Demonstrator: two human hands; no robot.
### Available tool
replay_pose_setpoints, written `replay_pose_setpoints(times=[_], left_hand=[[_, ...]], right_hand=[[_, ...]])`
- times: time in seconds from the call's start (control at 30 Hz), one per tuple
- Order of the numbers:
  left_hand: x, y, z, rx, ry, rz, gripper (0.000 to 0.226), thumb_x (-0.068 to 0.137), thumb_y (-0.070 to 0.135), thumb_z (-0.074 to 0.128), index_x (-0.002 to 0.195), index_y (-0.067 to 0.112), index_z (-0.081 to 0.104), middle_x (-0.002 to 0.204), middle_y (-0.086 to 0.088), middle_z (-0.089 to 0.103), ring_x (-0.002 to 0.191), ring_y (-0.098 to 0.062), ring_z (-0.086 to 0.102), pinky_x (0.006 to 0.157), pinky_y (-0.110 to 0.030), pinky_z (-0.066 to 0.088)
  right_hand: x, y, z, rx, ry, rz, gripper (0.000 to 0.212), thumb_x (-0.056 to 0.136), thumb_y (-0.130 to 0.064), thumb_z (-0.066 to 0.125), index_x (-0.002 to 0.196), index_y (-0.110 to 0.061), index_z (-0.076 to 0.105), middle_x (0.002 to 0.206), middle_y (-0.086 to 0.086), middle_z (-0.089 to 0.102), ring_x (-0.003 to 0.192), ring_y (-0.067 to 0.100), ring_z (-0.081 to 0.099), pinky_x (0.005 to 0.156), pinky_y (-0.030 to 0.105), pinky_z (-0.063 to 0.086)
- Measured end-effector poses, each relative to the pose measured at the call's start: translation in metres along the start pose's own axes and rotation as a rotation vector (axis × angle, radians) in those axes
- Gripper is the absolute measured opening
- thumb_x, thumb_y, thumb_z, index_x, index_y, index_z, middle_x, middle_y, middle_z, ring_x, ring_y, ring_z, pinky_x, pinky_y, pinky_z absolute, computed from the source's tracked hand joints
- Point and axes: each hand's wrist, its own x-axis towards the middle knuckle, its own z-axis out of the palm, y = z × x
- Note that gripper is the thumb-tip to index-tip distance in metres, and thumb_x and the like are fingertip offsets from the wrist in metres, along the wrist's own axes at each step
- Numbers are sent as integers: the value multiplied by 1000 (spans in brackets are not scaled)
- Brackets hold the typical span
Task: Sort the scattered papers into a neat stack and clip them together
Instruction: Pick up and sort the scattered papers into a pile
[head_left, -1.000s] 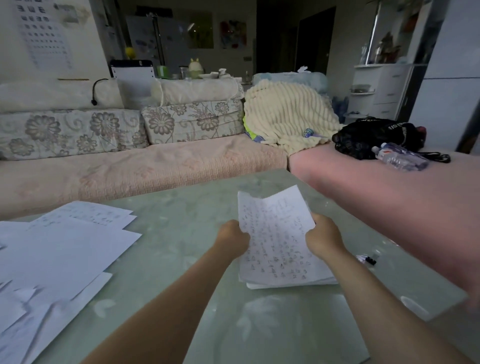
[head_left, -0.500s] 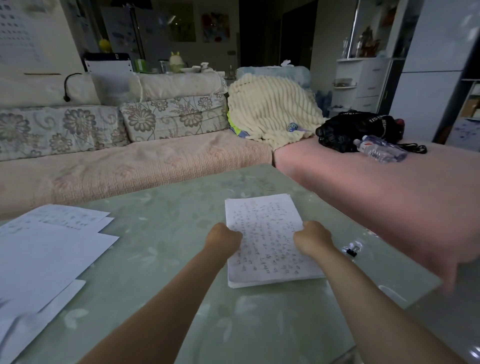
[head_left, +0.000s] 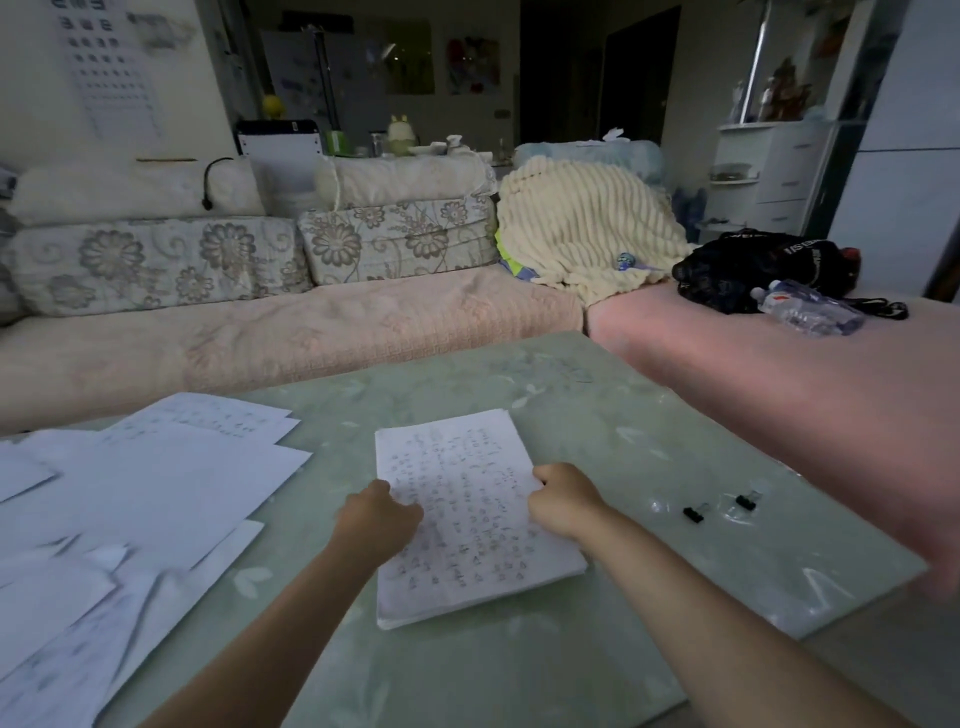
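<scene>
Near the middle of the green glass desk (head_left: 597, 415) the gathered stack (head_left: 467, 530) lies flat, written face up, with both hands on it: the left hand (head_left: 376, 514) has its fingers curled at the left edge and the right hand (head_left: 563, 499) is curled at the right edge. Each grip reads as clamped on the stack, though the thumbs are hidden behind the knuckles. The stack's edges look fairly square, with a slight fan at the near corner. To the left, well apart, loose papers (head_left: 156, 493) lie overlapped and askew, so I judge the sorting only partly done; this looks like the squaring and setting-down of one batch. Two small black binder clips (head_left: 692, 514) sit on the desk to the right of the stack, near the right hand but not touching it. The next move, as I read it, calls for bringing the loose sheets onto the stack — one hand pressing it so it does not slide on the glass — and only then reaching right for a clip, which needs a firm pinch to open
</scene>
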Motion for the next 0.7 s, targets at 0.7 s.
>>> replay_pose_setpoints(times=[0.7], left_hand=[[-67, -217, -154, 187, 145, 279, 58, 87, 48, 58, 137, 20, 50, 134, -1, 53, 128, -24, 44, 105, -30, 35]], right_hand=[[-112, -186, 199, -392, -284, -686, 51, 89, -47, 62, 136, -27, 54, 142, -1, 45, 134, 17, 43, 111, 31, 36]])
